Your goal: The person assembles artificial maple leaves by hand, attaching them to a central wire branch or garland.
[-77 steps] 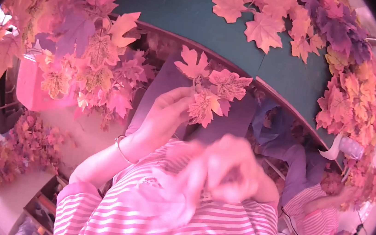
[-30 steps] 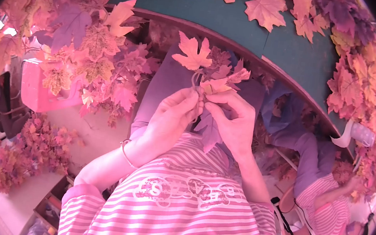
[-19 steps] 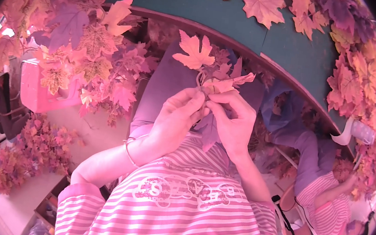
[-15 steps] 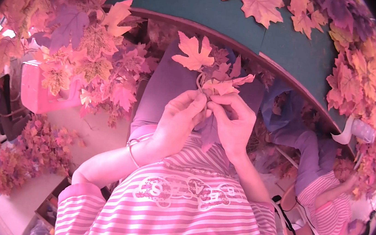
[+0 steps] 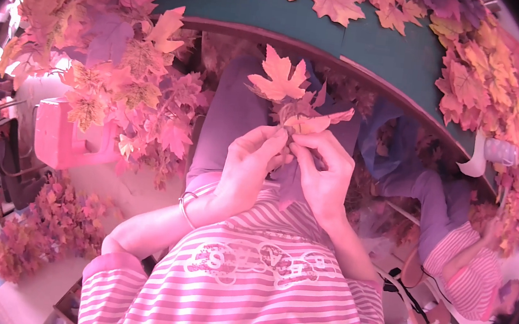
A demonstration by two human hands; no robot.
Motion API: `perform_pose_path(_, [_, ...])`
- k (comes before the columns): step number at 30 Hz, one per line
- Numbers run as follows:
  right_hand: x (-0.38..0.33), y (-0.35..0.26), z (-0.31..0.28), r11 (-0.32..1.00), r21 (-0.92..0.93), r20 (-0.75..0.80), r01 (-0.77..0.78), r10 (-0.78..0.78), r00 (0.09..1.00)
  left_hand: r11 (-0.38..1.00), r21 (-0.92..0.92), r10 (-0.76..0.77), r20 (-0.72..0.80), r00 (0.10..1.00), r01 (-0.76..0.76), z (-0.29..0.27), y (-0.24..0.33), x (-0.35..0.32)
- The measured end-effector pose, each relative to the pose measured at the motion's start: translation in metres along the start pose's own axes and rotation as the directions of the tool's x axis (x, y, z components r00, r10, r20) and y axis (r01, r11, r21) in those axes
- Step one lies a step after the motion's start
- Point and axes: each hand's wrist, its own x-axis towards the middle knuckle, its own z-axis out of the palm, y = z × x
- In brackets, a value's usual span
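Over my lap, both hands pinch a small spray of artificial maple leaves at its stems. My left hand grips with thumb and forefinger, and a bracelet circles that wrist. Facing it almost tip to tip, my right hand pinches the same spot from the other side. An orange leaf sticks up beyond the fingers, with another spread sideways above my right hand. A darker purple leaf hangs down between my hands. The exact point where the stems meet is covered by fingertips.
Ahead curves a green tabletop with maple leaves along its far side. Leaf garlands hang at the left beside a pink plastic container; a leaf pile lies on the floor. Another person sits at the right by a tape roll.
The upright orange leaf has shifted slightly right and leans differently above my fingers. Both hands keep pinching in nearly the same place. The surroundings have shifted a little as the view moved.
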Motion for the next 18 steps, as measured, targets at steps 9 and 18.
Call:
perform_pose_path(9, [-0.010, -0.005, -0.003, 0.978, -0.130, -0.069, 0.163, -0.173, 0.983, 1.000, 0.011, 0.019, 0.019, 1.000, -0.020, 0.009, -0.006, -0.009])
perform_pose_path(18, [0.006, 0.002, -0.013, 0.815, -0.420, 0.136, 0.399, -0.378, 0.916, 0.944, 0.331, -0.037, 0.111, 0.993, -0.002, -0.011, -0.011, 0.005])
